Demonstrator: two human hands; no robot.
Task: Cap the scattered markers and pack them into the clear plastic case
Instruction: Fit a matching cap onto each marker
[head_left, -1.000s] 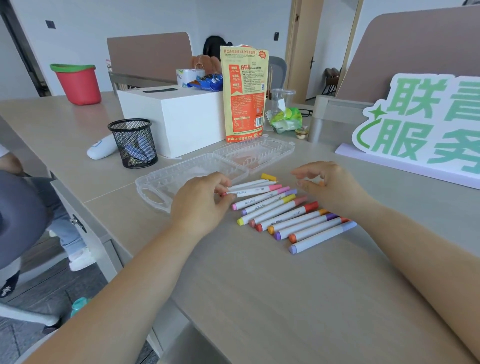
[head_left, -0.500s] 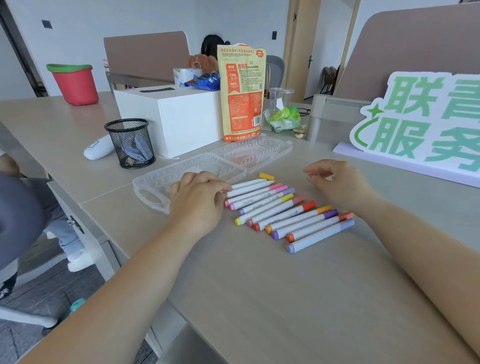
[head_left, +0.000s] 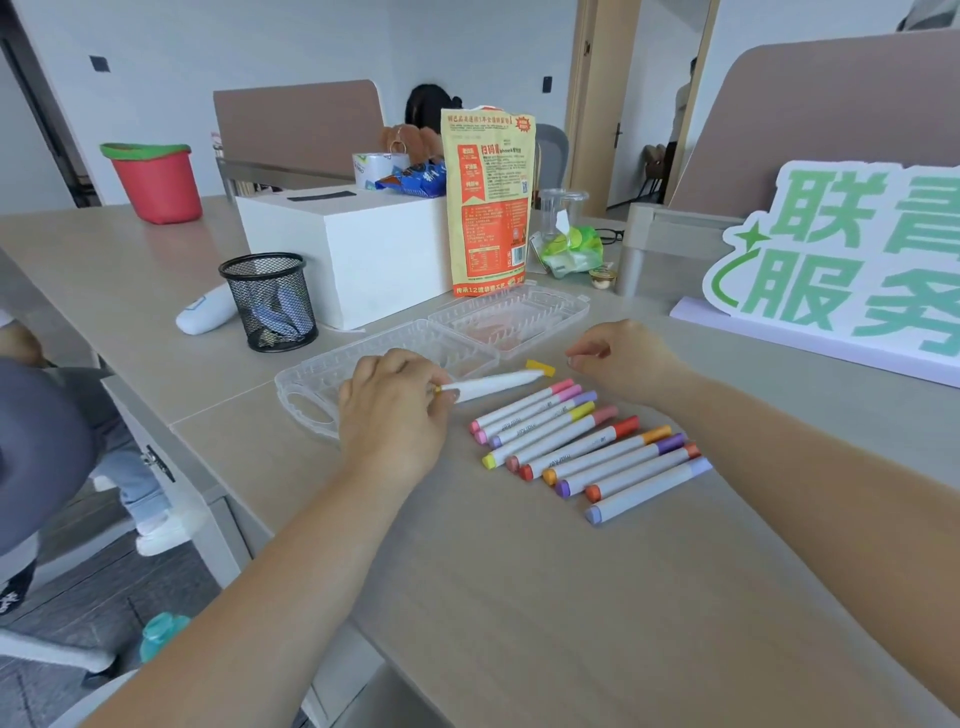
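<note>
Several capped markers (head_left: 582, 447) lie side by side in a slanted row on the table. My left hand (head_left: 392, 410) is shut on the near end of a white marker with a yellow cap (head_left: 493, 384), lifted off the row and pointing toward the case. The clear plastic case (head_left: 431, 338) lies open just behind, both halves holding nothing. My right hand (head_left: 623, 358) hovers at the far end of the row with fingers curled; I cannot tell whether it holds anything.
A black mesh pen cup (head_left: 270, 301), a white box (head_left: 363, 249) and an orange snack bag (head_left: 488, 202) stand behind the case. A green-lettered sign (head_left: 841, 260) is at the right. The table's left edge (head_left: 171, 426) drops to a seated person's legs.
My left hand has picked the yellow-capped marker out of the row and raised it toward the case. My right hand drew back slightly from the markers.
</note>
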